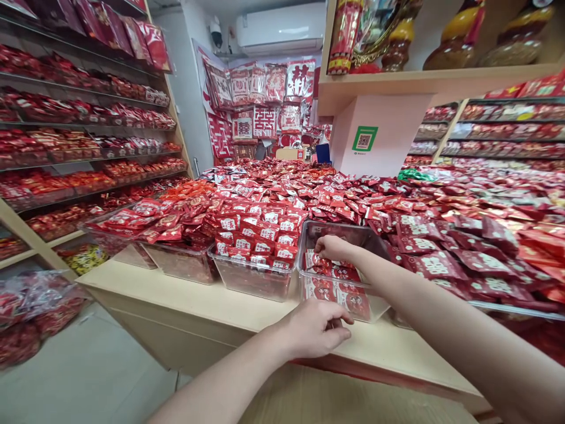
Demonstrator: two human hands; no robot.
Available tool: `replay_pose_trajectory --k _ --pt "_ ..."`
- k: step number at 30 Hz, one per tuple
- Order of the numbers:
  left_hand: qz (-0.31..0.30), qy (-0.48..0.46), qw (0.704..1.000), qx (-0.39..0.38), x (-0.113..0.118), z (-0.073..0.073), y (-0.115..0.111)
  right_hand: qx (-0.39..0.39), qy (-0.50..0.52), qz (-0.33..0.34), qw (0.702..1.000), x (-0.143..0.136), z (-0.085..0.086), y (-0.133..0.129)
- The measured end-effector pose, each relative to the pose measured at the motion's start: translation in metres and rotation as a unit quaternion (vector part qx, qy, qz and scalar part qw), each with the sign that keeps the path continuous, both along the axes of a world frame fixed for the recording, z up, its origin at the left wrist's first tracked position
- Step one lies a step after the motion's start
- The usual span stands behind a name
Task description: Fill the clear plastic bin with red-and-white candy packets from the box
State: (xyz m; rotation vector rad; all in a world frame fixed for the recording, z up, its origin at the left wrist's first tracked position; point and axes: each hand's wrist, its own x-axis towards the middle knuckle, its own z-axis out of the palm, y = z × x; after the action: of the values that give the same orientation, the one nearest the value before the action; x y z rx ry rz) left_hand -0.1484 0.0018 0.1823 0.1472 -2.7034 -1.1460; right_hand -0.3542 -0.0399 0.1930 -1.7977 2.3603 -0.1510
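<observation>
My right hand is down inside a clear plastic bin, fingers pinched at the top of a small red-and-white packet by the bin's left wall. More flat red packets stand and lie along the front of this bin, seen through its clear wall; its back part is bare. My left hand hovers in front of the bin, above the counter edge, with loosely bent fingers and the thumb apart. Nothing shows in it.
Left of it stands a clear bin of upright red packets; to the right lie heaped dark red packets. The wooden counter edge runs in front. Stocked shelves line the left; a pillar with a QR code rises behind.
</observation>
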Motion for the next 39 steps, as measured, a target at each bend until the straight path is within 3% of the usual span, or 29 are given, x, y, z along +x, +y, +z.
replay_pose_trajectory --k 8,18,28,35,39 --pt "-0.022 -0.007 0.999 -0.03 0.0 0.0 0.003 -0.037 0.062 -0.01 0.997 0.008 0.003 0.005" --pt "-0.019 -0.034 0.999 -0.027 -0.001 -0.007 0.0 -0.008 0.001 0.018 1.0 0.01 0.0 0.007" --pt "-0.017 -0.064 0.998 -0.011 -0.001 -0.011 0.0 -0.019 -0.013 -0.004 1.0 0.012 0.001 0.007" --pt "-0.023 -0.075 0.997 0.013 -0.002 -0.015 -0.003 -0.113 0.019 -0.002 0.993 0.008 0.007 0.007" --pt "-0.01 -0.09 0.995 0.029 -0.003 -0.022 -0.008 -0.23 0.007 -0.007 0.973 0.023 0.039 0.021"
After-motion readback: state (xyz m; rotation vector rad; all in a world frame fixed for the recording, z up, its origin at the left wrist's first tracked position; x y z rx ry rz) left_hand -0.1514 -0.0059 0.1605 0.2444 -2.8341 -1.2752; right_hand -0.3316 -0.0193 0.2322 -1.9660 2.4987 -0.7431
